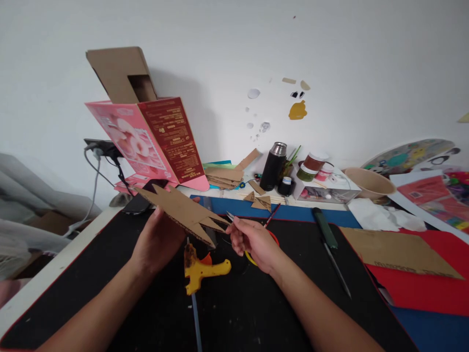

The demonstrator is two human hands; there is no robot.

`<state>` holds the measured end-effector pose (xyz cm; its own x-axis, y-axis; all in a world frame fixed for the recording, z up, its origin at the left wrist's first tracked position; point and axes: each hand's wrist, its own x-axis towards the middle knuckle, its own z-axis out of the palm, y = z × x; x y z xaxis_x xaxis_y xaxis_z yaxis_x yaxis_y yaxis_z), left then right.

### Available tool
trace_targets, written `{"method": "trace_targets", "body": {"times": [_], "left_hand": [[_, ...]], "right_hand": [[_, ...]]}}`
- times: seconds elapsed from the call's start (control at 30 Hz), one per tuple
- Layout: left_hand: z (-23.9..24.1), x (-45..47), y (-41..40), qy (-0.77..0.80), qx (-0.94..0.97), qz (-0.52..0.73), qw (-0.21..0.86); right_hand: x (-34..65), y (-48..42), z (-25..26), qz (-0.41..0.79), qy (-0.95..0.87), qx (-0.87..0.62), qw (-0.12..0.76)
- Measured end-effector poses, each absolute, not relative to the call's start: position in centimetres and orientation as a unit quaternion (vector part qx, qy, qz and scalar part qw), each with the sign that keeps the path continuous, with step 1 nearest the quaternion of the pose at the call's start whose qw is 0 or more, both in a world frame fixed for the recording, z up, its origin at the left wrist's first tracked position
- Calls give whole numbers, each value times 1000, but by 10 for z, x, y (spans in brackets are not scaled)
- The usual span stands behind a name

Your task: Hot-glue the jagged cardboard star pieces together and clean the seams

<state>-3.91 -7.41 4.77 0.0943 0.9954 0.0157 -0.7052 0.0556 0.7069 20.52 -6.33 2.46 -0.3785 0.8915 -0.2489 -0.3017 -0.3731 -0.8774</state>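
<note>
My left hand (pixel 157 239) holds a flat piece of brown cardboard (pixel 186 208) from below, thumb at its near edge. The piece is tilted and has pointed, notched ends on both sides. My right hand (pixel 256 242) is closed around scissors (pixel 251 257); a pointed metal tip shows past the thumb, beside the cardboard's right points. Yellow and red handle loops show around the palm, which hides the middle of the scissors. Below the cardboard, a yellow hot glue gun (pixel 207 269) lies on the black mat (pixel 249 303), a glue stick (pixel 196 320) extending from its back.
A green-handled knife (pixel 326 232) lies at right, near a cardboard sheet (pixel 399 252) on red paper (pixel 421 293). Behind stand a black thermos (pixel 273 168), paint jars (pixel 315 164) and a bowl (pixel 370 183). A pink box (pixel 146 142) and black phone (pixel 142 200) are at left. Cardboard scraps (pixel 223 176) lie behind.
</note>
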Motion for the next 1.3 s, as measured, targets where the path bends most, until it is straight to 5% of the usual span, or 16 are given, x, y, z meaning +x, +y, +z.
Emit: {"method": "trace_targets", "body": {"times": [0.53,1.3], "left_hand": [[47,-41,-71,252,286,637,670],[44,-38,-68,265,275,655,652]], "right_hand": [[207,-61,24,724,-387,-393,414],[208,-59,26,608,-428,-394,540]]}}
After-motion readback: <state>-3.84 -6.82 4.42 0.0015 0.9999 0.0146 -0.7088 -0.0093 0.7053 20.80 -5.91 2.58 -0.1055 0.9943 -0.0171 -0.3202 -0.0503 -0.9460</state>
